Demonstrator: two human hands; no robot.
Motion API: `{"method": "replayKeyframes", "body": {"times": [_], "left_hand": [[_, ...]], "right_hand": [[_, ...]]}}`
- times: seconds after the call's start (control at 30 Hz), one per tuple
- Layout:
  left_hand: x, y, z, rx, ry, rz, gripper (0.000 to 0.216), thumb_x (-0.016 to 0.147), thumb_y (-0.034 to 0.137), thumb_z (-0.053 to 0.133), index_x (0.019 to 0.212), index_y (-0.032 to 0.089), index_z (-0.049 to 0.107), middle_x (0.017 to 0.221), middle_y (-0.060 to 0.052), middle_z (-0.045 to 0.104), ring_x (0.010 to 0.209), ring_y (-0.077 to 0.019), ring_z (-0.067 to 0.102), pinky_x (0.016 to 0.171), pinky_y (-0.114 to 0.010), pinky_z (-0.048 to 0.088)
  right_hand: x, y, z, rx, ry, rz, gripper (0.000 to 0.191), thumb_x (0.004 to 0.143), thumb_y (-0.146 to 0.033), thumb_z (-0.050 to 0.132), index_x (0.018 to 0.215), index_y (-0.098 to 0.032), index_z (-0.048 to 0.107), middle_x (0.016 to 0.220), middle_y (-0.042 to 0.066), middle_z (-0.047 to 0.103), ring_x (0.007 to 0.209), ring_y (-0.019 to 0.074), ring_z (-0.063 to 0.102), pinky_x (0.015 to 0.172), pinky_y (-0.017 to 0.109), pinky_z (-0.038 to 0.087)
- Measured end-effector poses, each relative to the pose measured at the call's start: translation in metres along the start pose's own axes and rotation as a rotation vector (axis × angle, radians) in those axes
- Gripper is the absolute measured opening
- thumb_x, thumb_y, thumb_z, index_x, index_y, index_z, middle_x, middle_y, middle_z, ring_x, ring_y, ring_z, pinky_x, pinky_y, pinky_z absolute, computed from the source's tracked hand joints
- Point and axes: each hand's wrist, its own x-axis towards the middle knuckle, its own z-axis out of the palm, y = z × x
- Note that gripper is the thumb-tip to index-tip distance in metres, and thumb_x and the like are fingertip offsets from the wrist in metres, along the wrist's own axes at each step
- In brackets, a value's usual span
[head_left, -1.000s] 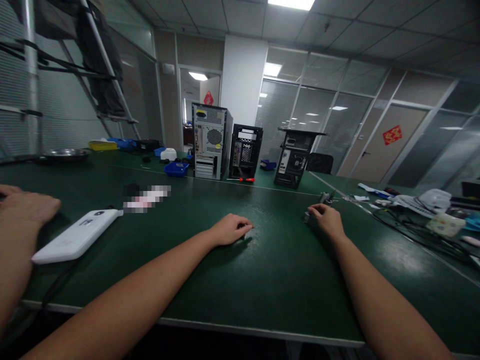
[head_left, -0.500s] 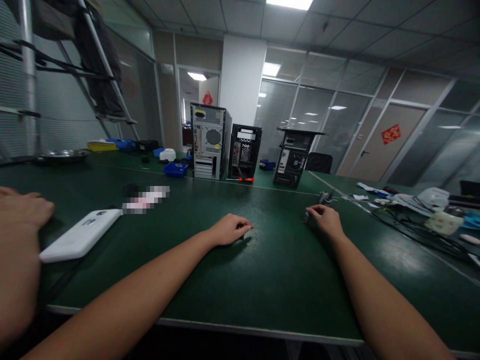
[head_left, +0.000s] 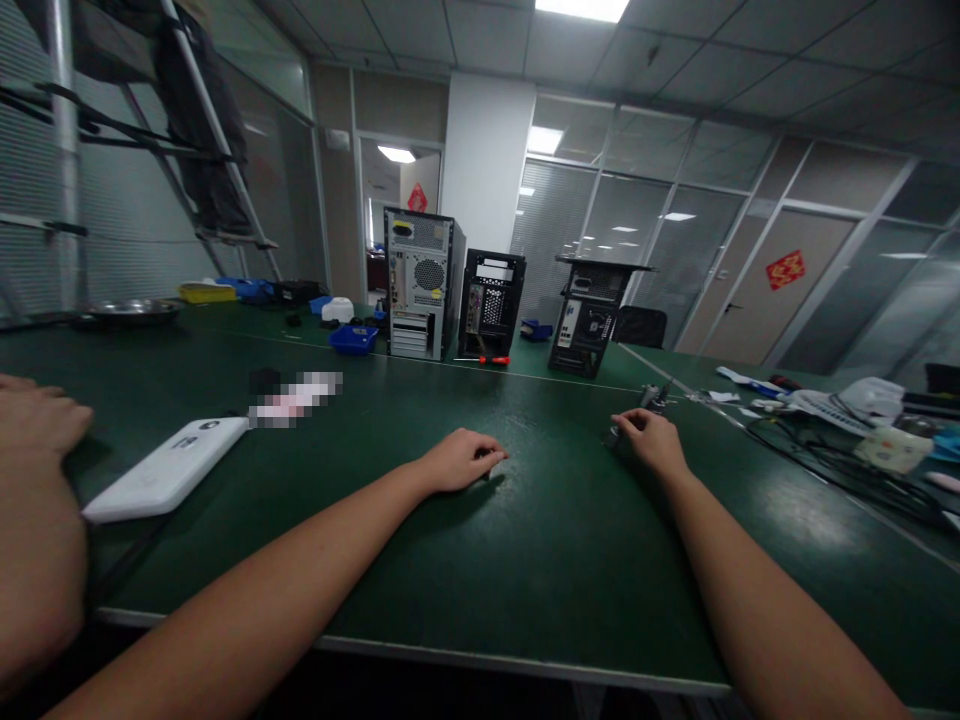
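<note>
My left hand (head_left: 459, 460) rests low over the green table (head_left: 555, 560), thumb and fingers pinched together. A small grey-white piece (head_left: 494, 470) shows below its fingertips, too small to name. On the right, my right hand (head_left: 654, 437) is closed in a pinch at the table surface. A small grey metal piece (head_left: 611, 438) sticks out at its fingertips, its kind unclear. Just beyond that hand lies a cluster of grey metal parts (head_left: 654, 396).
Another person's hand (head_left: 41, 415) is at far left beside a white slab-shaped device (head_left: 169, 470). Computer cases (head_left: 421, 285) stand at the back, with a red screwdriver (head_left: 495, 360) before them. Blue trays (head_left: 352, 340) lie at back left, cables (head_left: 825, 460) at right.
The small piece at my left fingertips now shows a lighter face. The other person's hand has shifted slightly left. My right hand has hardly moved.
</note>
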Motion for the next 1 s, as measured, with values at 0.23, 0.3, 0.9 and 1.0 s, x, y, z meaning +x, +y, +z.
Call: {"method": "replayKeyframes", "body": {"times": [0.23,0.3,0.9,1.0], "left_hand": [[0.0012,-0.0037,0.0027,-0.005,0.009,0.008,0.037,0.096,0.043,0.051,0.111,0.018,0.075,0.09,-0.005,0.074,0.078,-0.0166,0.063,0.068,-0.024,0.042],[0.0009,-0.0031,0.0022,-0.008,0.003,0.0,0.037,0.097,0.043,0.051,0.112,0.018,0.075,0.088,-0.005,0.074,0.076,-0.0163,0.063,0.067,-0.024,0.041],[-0.0008,0.0015,-0.001,-0.007,-0.01,-0.001,0.037,0.097,0.043,0.051,0.11,0.018,0.075,0.088,-0.005,0.074,0.077,-0.0167,0.063,0.069,-0.024,0.042],[0.0,0.0008,0.0001,-0.005,-0.008,0.002,0.037,0.097,0.043,0.051,0.109,0.018,0.076,0.086,-0.004,0.074,0.076,-0.0165,0.062,0.068,-0.024,0.042]], "right_hand": [[-0.0002,-0.0004,0.0004,-0.045,-0.008,-0.009,0.042,0.081,-0.06,0.061,0.086,-0.02,0.074,0.085,0.008,0.075,0.076,0.0221,0.066,0.068,0.033,0.045],[-0.0008,-0.0018,0.0002,-0.048,-0.024,-0.006,0.04,0.08,-0.059,0.062,0.086,-0.021,0.074,0.085,0.007,0.075,0.076,0.0216,0.066,0.069,0.032,0.045],[-0.0029,-0.0067,-0.0036,-0.043,-0.03,-0.004,0.039,0.081,-0.057,0.062,0.087,-0.021,0.075,0.085,0.008,0.076,0.077,0.0214,0.067,0.069,0.032,0.046],[-0.0033,-0.0075,-0.0035,-0.034,-0.036,-0.013,0.04,0.081,-0.057,0.062,0.087,-0.02,0.075,0.085,0.009,0.075,0.077,0.0221,0.067,0.071,0.033,0.046]]}}
